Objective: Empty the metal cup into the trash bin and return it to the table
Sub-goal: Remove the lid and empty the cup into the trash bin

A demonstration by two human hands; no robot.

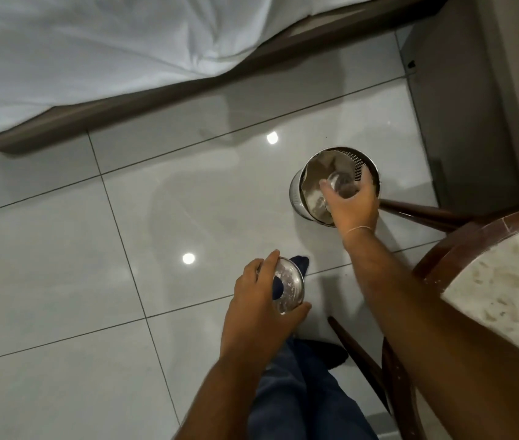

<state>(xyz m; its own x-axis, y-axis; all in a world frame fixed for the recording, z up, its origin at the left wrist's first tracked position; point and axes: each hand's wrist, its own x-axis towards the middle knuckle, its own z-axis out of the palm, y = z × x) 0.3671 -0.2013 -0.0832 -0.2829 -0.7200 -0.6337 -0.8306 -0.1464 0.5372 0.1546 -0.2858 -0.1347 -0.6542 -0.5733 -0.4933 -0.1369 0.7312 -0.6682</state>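
Observation:
A shiny metal trash bin with a perforated wall stands on the tiled floor at the right. My right hand holds the metal cup tipped over the bin's mouth, base toward me; the cup is blurred and partly hidden by my fingers. Lower and to the left, my left hand grips a round metal lid by its edge, held above the floor. The round table with a pale stone top and dark wooden rim fills the right edge.
A bed with white sheets and a brown frame runs across the top. The table's dark wooden legs splay out beside the bin. My legs in blue jeans and dark socks stand on glossy grey tiles. A grey wall rises behind the bin.

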